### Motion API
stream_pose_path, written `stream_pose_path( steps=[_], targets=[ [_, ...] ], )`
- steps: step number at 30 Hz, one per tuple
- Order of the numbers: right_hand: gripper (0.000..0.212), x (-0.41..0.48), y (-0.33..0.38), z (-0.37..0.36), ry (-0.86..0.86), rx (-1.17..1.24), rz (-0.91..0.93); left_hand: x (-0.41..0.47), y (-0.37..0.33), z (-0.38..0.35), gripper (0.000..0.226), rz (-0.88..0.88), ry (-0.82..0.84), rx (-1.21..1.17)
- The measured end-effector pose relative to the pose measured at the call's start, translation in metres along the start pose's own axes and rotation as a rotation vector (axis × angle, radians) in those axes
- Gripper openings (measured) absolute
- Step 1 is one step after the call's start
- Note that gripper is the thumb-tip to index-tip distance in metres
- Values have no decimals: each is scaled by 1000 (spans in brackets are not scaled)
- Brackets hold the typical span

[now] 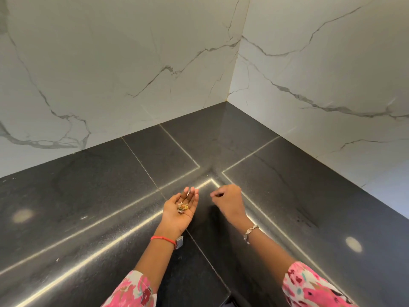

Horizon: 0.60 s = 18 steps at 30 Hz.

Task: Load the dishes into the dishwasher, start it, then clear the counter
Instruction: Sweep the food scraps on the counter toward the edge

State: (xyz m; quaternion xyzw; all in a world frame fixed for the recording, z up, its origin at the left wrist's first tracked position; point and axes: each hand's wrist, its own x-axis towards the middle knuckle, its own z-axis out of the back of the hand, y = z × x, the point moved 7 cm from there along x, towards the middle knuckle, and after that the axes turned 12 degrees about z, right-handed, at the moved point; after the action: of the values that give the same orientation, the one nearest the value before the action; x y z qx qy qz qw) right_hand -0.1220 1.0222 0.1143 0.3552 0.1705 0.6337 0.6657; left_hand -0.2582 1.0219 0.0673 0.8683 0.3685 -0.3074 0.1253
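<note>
A dark stone tabletop (88,196) runs into a corner where two white walls (110,63) with grey veins meet, and both hands are out over it near the place where its pale seams cross. The left hand (174,214) is turned palm up and held just above the surface, its fingers (192,194) nearly straight and only lightly cupped, gripping nothing. A little heap of food scraps (182,206), yellowish and brownish bits, lies loose in the hollow of that palm. The right hand (229,199) is just beside it to the right, apart from it, back upward, with its fingers (218,194) curled in and the tips drawn together close over the tabletop. Whether a crumb is pinched between those tips cannot be told, since the spot is too small and dark. A thin red band (162,238) circles the left wrist with a small silver piece (179,242) next to it, and a silver bracelet (250,231) hangs on the right wrist. Both forearms come out of pink flowered sleeves (309,286) at the bottom edge. Two soft round light reflections (353,244) show on the polished stone, one far left and one far right.
</note>
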Motion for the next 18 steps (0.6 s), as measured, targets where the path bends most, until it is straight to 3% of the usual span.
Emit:
stream_pose_path(
  steps=[2, 4, 8, 10, 13, 16, 18],
  targets=[
    [9, -2, 19, 15, -109, 175, -15, 2, 5, 0, 37, -2, -14, 21],
    [13, -7, 46, 13, -58, 277, 57, 4, 10, 0, 34, 13, -27, 32],
    [22, -26, 76, -21, 199, 148, 197, 5, 20, -4, 28, 102, 25, 24],
    [29, -29, 76, -30, 246, 71, 221, 4, 20, -6, 32, 105, 43, -1],
    [19, -18, 76, -12, 65, 98, 274, 3, 12, -5, 36, 67, 1, 15],
    [13, 15, 51, 8, -144, 230, 211, 7, 2, -1, 50, 44, 4, -69],
    [18, 41, 22, 7, -154, 198, 140, 6, -2, 2, 51, 45, 5, -87]
  ],
)
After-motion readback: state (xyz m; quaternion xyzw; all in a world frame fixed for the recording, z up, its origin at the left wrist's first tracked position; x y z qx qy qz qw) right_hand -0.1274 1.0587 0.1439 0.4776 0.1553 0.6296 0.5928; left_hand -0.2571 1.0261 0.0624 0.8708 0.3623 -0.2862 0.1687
